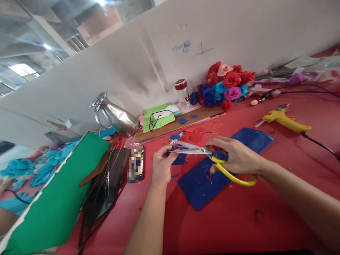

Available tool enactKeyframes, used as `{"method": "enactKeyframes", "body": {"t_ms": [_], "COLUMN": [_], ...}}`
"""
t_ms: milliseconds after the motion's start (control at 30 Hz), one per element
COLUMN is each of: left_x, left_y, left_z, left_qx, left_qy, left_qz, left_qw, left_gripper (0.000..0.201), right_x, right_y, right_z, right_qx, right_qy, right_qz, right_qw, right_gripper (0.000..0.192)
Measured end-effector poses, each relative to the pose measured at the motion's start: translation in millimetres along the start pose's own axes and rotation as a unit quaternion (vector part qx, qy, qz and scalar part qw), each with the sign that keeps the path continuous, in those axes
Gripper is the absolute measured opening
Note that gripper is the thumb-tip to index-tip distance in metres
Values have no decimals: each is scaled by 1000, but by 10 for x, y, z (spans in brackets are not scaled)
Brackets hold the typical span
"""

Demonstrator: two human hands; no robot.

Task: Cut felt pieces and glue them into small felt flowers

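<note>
My right hand [236,154] is closed around the yellow handles of a pair of scissors [195,150]. The scissor blades stand slightly apart and point left toward my other hand. Between finger and thumb, my left hand [162,164] pinches a small dark-blue piece [179,158] at the blades, which partly cover it. Below the scissors a folded dark-blue sheet [198,189] lies on the red table. Another blue sheet [251,138] shows behind my right hand. Red scraps [193,134] lie just beyond the blades.
A yellow glue gun [287,120] lies at the right with its cord. Along the wall are fabric-like roses [231,79], a lidded jar [183,95], glasses [155,120] and a metal jug [117,115]. A phone [136,164] and an upright green board [58,191] are at the left.
</note>
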State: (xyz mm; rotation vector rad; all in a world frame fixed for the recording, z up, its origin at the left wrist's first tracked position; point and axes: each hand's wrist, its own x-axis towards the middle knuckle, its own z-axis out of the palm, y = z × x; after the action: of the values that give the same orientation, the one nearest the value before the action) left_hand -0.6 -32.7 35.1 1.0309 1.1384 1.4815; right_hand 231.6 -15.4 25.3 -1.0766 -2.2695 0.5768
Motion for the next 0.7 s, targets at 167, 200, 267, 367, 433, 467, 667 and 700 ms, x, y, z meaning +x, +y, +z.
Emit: {"method": "enactKeyframes", "body": {"t_ms": [167, 200, 267, 367, 433, 467, 667, 700], "left_x": [2, 4, 7, 11, 11, 11, 14, 15], "left_y": [-8, -15, -31, -51, -56, -56, -42, -39], "left_z": [-5, -11, -26, -43, -46, -46, -25, -21], "left_qx": [1, 2, 4, 5, 7, 9, 18, 20], "left_qy": [-4, -6, -10, -15, -17, -17, -6, -5], "left_qz": [4, 5, 8, 12, 12, 12, 7, 6], "left_qw": [1000, 1000, 1000, 1000, 1000, 1000, 1000, 1000], "left_gripper": [18, 18, 18, 18, 18, 18, 18, 18], "right_x": [-4, -5, -5, -6, -8, -9, -16, -16], "right_y": [-10, -12, -18, -24, -26, -26, -28, -30], "right_z": [-13, -18, -27, -38, -42, -43, -52, -56], "right_qx": [-2, -5, -10, -14, -15, -15, -30, -32], "right_qy": [-1, -1, 1, 3, 4, 4, -11, -14], "right_qz": [-8, -9, -9, -17, -24, -25, -11, -7], "right_qw": [1000, 1000, 1000, 1000, 1000, 1000, 999, 999], "right_gripper": [54, 55, 55, 52, 51, 51, 52, 52]}}
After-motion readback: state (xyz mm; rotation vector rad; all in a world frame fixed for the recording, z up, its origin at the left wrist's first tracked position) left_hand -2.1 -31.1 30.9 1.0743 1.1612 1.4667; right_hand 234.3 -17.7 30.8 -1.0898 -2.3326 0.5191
